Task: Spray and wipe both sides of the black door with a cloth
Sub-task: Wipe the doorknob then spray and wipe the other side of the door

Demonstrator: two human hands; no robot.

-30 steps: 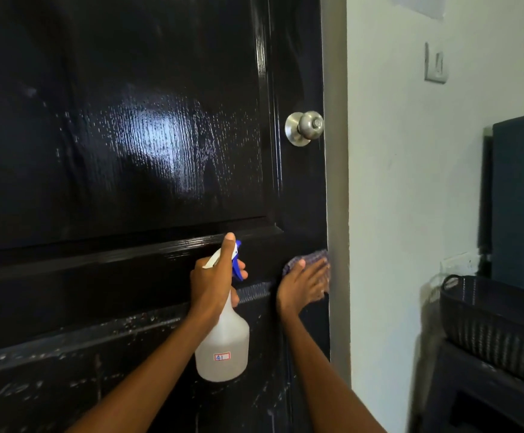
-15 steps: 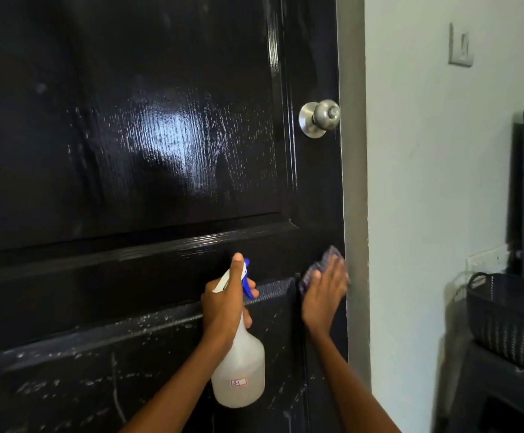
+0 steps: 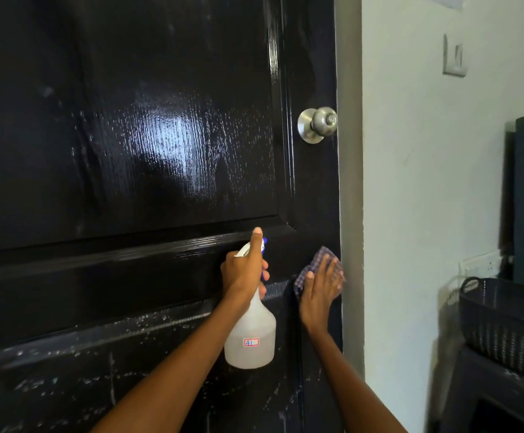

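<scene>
The left hand [image 3: 244, 270] has its grip round the spray bottle [image 3: 250, 335] — its label reads "41". The right hand [image 3: 320, 289], fingers flat, presses the cloth [image 3: 312, 267] against the door [image 3: 129, 151].

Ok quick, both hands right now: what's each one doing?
Left hand: grips the spray bottle.
Right hand: open, fingers flat, pressing the cloth on the black door.

I'm looking at the inside of a home — a plain room or hallway. A glossy black panelled door [image 3: 129, 151] with a round metal knob [image 3: 318, 124] sits in a pale painted wall [image 3: 426, 182]. On that wall I see a light switch [image 3: 455, 56] and a socket plate [image 3: 480, 265]. At the right edge, a dark woven plastic basket [image 3: 504, 323] rests on a dark stool [image 3: 485, 389] — ordinary household things.
</scene>
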